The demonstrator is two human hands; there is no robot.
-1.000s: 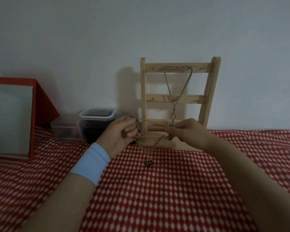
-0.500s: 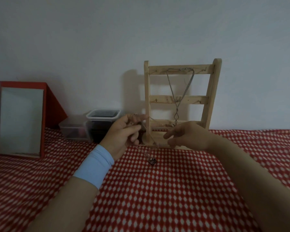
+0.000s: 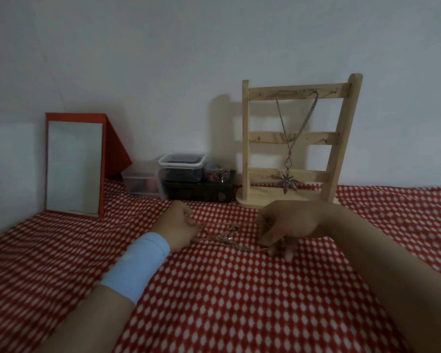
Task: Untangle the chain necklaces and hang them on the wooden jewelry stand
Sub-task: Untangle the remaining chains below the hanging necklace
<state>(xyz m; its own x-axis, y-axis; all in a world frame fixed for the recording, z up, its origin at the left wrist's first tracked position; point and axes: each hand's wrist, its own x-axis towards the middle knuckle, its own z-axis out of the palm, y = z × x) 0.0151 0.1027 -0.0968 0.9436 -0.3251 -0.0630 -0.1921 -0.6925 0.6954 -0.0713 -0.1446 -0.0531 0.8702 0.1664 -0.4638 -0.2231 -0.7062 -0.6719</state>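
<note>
The wooden jewelry stand stands at the back against the wall. One silver chain necklace hangs from its top rail, its star-shaped pendant down by the lowest rail. A thin tangled chain necklace lies on the red checked cloth in front of the stand. My left hand, with a light blue wristband, pinches the chain's left end. My right hand is curled over the chain's right end, fingertips down on the cloth. Motion blur hides the fine links.
A red-framed mirror leans at the back left. Clear plastic boxes and a dark box sit between the mirror and the stand. The red checked cloth covers the whole surface toward me.
Both hands dropped from in front of the stand down to the cloth, bringing the chain with them. The view shifted left, and the stand's hanging pendant is now uncovered.
</note>
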